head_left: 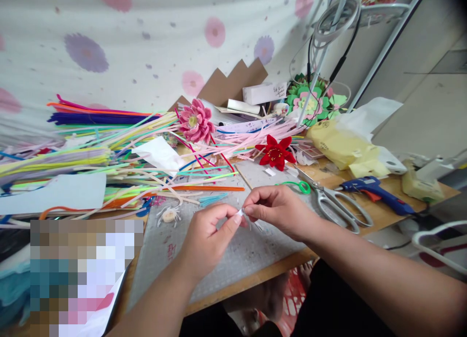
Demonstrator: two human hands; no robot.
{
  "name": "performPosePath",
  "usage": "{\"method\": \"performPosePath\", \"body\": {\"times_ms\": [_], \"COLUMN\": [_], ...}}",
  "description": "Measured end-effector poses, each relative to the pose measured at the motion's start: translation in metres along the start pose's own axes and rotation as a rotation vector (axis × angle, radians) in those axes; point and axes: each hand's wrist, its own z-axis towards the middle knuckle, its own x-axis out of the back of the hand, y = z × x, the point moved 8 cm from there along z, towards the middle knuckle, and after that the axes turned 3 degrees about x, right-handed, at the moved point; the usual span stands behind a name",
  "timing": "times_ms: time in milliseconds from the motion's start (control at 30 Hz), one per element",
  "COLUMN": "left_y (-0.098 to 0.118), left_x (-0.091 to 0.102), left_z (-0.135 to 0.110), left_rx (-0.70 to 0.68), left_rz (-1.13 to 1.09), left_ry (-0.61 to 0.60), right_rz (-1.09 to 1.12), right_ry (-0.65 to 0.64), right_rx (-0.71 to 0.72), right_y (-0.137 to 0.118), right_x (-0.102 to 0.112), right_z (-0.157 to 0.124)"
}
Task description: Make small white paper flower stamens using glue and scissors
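Over the grey cutting mat point(156, 269), my left hand point(209, 235) pinches a small white piece point(240, 212) between thumb and fingertips. My right hand point(279, 210) meets it there, its thumb and forefinger closed at the other end of the same piece. The piece is too small to tell its exact kind. To the left of the hands lies a round cream bit with white strands point(169, 216). A red pipe-cleaner flower point(276, 152) lies beyond the right hand, close to a coiled green pipe cleaner point(303, 187).
Scissors point(330, 203) and a blue glue gun point(379, 191) lie right of the hands. Bundles of coloured pipe cleaners point(73, 157) cover the left side. A pink flower point(196, 120), brown cardboard point(229, 86) and a yellow plastic bag point(339, 142) are at the back. A pixelated patch hides the lower left.
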Motion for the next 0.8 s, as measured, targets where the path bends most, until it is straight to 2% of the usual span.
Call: {"method": "performPosePath", "body": {"times_ms": [367, 533, 700, 800], "left_y": [0.0016, -0.0028, -0.0054, -0.004], "left_x": [-0.0021, 0.0012, 0.0024, 0.0032], "left_z": [0.0012, 0.0019, 0.0012, 0.0015], "left_rx": [-0.019, 0.001, 0.023, 0.031], "left_rz": [-0.004, -0.017, -0.137, -0.154], "left_ry": [-0.011, 0.028, 0.023, 0.029], "right_rz": [0.011, -0.013, 0.211, 0.204], "right_ry": [0.035, 0.057, 0.017, 0.005], "right_rx": [0.023, 0.044, 0.005, -0.013], "right_y": [-0.0001, -0.0007, 0.005, 0.0067], "right_x": [-0.0047, -0.0062, -0.0085, -0.0085], "right_z": [-0.0007, 0.0005, 0.0016, 0.001]}}
